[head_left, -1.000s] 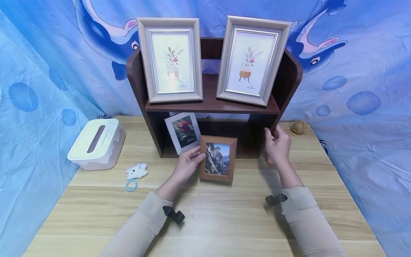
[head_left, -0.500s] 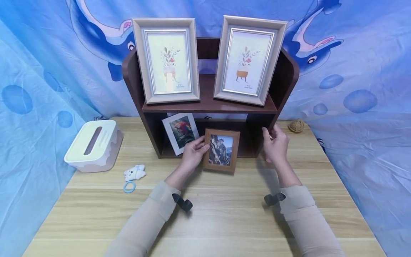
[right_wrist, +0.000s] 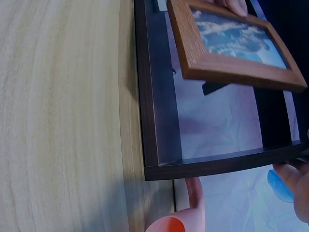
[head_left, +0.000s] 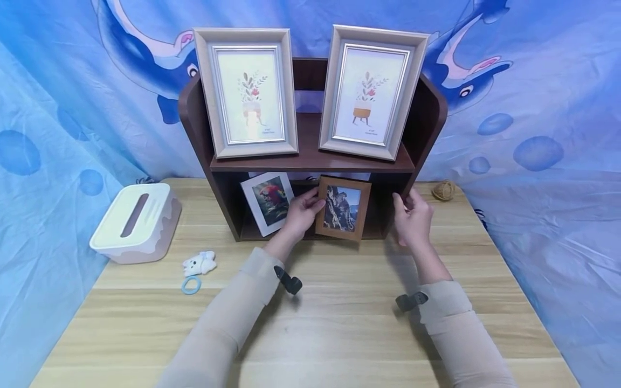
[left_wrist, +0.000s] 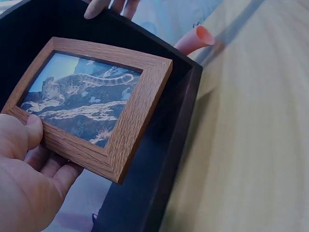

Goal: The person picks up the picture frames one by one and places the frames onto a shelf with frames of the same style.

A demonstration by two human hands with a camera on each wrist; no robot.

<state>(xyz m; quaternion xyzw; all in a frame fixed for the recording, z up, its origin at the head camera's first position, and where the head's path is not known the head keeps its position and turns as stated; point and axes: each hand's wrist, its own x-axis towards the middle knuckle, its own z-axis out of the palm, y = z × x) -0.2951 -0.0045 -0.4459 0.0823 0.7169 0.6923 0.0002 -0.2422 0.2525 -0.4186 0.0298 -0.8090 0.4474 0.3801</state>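
Note:
My left hand (head_left: 303, 213) pinches the left edge of a brown wooden picture frame (head_left: 360, 213), which bears a photo of a spotted big cat. The frame is tilted at the lower opening of a dark brown shelf (head_left: 315, 161); its support leg (right_wrist: 214, 87) shows behind it in the right wrist view. My right hand (head_left: 413, 216) grips the shelf's right side panel, thumb and fingers on either side of it. Left of my left hand, a white picture frame (head_left: 257, 209) with a parrot photo leans in the lower compartment.
Two large beige picture frames (head_left: 292, 124) (head_left: 324, 129) stand on the upper shelf. On the left are a white tissue box (head_left: 155, 237), a white toy animal (head_left: 200, 263) and a blue ring (head_left: 191, 285). A twine ball (head_left: 443, 190) and pink tube-like object (left_wrist: 193, 40) are right of the shelf.
My left hand has carried the brown picture frame up and away from me, from in front of the shelf to its lower opening. The right hand keeps its grip on the side panel.

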